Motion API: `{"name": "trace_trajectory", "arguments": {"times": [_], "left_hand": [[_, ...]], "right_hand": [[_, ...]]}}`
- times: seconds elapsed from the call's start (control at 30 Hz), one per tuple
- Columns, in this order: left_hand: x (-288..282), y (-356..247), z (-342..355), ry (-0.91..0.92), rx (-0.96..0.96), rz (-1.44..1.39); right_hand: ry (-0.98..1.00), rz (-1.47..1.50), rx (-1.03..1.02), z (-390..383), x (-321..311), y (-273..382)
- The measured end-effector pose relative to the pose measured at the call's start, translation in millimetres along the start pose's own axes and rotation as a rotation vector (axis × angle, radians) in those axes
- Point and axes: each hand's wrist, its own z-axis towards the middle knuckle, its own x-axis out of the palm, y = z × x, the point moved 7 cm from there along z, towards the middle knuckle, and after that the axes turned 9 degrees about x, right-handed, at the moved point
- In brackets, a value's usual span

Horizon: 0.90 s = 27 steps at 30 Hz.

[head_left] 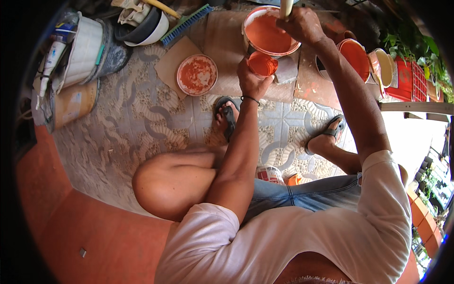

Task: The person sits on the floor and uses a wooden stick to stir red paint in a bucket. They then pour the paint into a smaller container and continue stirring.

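On the head view, the grip of my left hand [254, 84] wraps a small orange cup [263, 65] between the paint bucket [246, 37] and the near edge of the brown sheet [224, 40]; my right hand [303, 26] clasps a pale handle [286, 8].

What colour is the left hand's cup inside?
The cup is orange-red inside; best view: head.

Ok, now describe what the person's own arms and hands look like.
Short, whitish sleeves cover the upper arms; the forearms are bare. The left hand is ungloved, with a thin dark band around its wrist. The right hand is ungloved too.
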Motion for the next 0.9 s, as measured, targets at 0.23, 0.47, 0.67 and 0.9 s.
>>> {"name": "trace_trajectory", "arguments": {"times": [0.23,0.47,0.67,0.9], "left_hand": [[5,0,5,0.060,-0.007,-0.082],[2,3,-2,-0.037,0.021,-0.040],[7,10,-1,0.017,-0.052,-0.094],[1,6,-1,-0.058,0.032,-0.073]], "right_hand": [[-0.061,0.715,0.726,-50,6,-65],[-0.481,1.351,0.753,-112,4,-48],[-0.017,0.679,0.058,-58,-17,-4],[-0.191,0.646,0.302,-67,-13,-28]]}}
